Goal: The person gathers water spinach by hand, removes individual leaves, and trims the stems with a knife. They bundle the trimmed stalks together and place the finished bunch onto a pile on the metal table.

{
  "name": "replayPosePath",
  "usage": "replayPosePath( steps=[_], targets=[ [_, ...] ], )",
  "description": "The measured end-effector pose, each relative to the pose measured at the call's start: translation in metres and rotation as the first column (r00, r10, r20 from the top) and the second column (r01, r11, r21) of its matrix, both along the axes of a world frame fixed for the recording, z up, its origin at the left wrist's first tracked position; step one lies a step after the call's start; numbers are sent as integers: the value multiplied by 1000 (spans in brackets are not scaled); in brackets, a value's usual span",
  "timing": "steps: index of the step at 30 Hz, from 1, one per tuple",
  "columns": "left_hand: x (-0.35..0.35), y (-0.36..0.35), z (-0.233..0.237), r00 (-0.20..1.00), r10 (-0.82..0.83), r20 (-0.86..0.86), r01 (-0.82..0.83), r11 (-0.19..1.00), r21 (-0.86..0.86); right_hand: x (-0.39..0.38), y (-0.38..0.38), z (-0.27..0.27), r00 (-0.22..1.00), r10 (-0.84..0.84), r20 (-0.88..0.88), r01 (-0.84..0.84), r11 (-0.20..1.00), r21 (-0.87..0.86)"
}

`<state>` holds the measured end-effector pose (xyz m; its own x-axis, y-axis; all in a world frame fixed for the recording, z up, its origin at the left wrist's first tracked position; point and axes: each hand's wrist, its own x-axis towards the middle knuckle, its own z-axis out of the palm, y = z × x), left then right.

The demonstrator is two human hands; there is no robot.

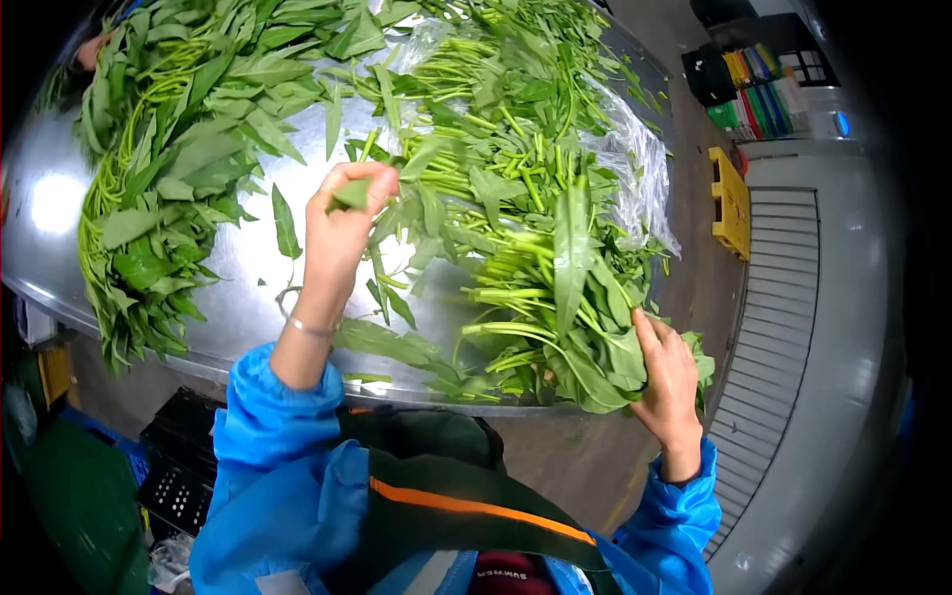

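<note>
My left hand (342, 213) is raised over the metal table with its fingers curled closed on a green leaf (351, 194). At the table's near right edge, my right hand (666, 377) grips the leafy end of a bunch of water spinach (585, 347). The bunch's pale cut stems point left. Behind it lie more water spinach stems (446, 159), heaped loosely. Between my hands a few loose leaves (387, 342) are scattered on the tabletop.
A long pile of leafy greens (159, 208) covers the left of the metal table (297, 233). Clear plastic wrap (635, 169) lies at the right. Beyond are a yellow pallet-like piece (730, 203) and a floor grate (769, 337). Another person's hand (94, 52) shows at far left.
</note>
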<state>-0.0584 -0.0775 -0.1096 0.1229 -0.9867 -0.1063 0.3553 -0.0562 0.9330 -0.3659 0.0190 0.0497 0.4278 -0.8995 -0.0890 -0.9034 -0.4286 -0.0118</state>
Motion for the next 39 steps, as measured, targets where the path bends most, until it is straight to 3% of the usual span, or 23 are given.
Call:
replayPosePath(
  steps=[1,3,4,6,7,8,10,11,12,13,15,16,17,18,21,22,23,25,29,32,35,37,39],
  targets=[
    [-8,5,17,999,-2,53,9,990,-140,0,0,0,999,14,-43,-15,1000,-14],
    [-38,12,58,815,40,578,276,851,-448,4,0,0,996,59,-74,-61,998,-31],
    [-56,16,74,681,137,720,398,756,-520,8,-2,0,994,90,-58,-93,995,-41],
    [-65,11,70,615,1,788,605,641,-473,10,-1,0,995,96,-11,-97,994,-45],
    [-59,-1,60,606,-187,773,718,547,-430,5,1,-2,993,100,57,-95,992,-81],
    [-51,-12,55,658,-598,457,746,599,-291,-3,3,-4,987,103,122,-88,989,-119],
    [-20,-25,49,722,-644,253,682,725,-100,-16,11,0,987,113,111,-99,987,-127],
    [-10,-27,46,835,-549,-24,548,835,-37,-19,16,2,988,82,128,-70,992,-101],
    [4,-36,28,860,-456,-230,422,888,-183,-22,18,3,988,56,143,-46,996,-73],
    [13,-40,32,792,-341,-507,329,937,-117,-23,17,4,986,40,159,-32,998,-53],
    [6,-28,56,887,-462,18,460,886,47,-26,16,-1,968,19,248,-8,999,-45],
    [-7,-19,77,720,-692,55,694,719,-46,-26,17,-6,956,11,295,-1,999,-33],
    [-30,-7,68,724,-642,254,689,649,-323,-24,17,-9,940,1,342,5,1000,-15],
    [-42,3,63,651,-524,548,753,538,-380,-21,13,-11,914,6,407,-8,1000,3],
    [-35,-14,55,706,-677,209,684,728,50,-30,21,-26,824,-244,512,172,968,185],
    [-22,-22,51,831,-537,148,533,844,67,-34,25,-27,846,-195,496,125,977,171],
    [-9,-30,35,910,-386,-152,390,921,-2,-37,28,-26,853,-138,504,77,987,140],
    [10,-39,44,958,-204,-200,205,979,-15,-47,40,-33,763,-330,556,218,941,259],
    [-35,-13,86,772,-497,396,627,699,-345,-46,30,-32,801,-178,572,78,978,196],
    [-52,-23,76,473,-772,425,870,331,-367,-51,30,-38,714,-315,625,125,936,328],
    [-25,-37,87,473,-808,350,879,460,-126,-57,38,-35,619,-470,630,152,858,491],
    [-7,-43,66,706,-652,-277,586,757,-289,-54,42,-29,605,-526,598,195,826,529],
    [10,-60,62,659,-427,-620,326,904,-277,-52,42,-27,560,-566,604,240,809,536]
  ],
)
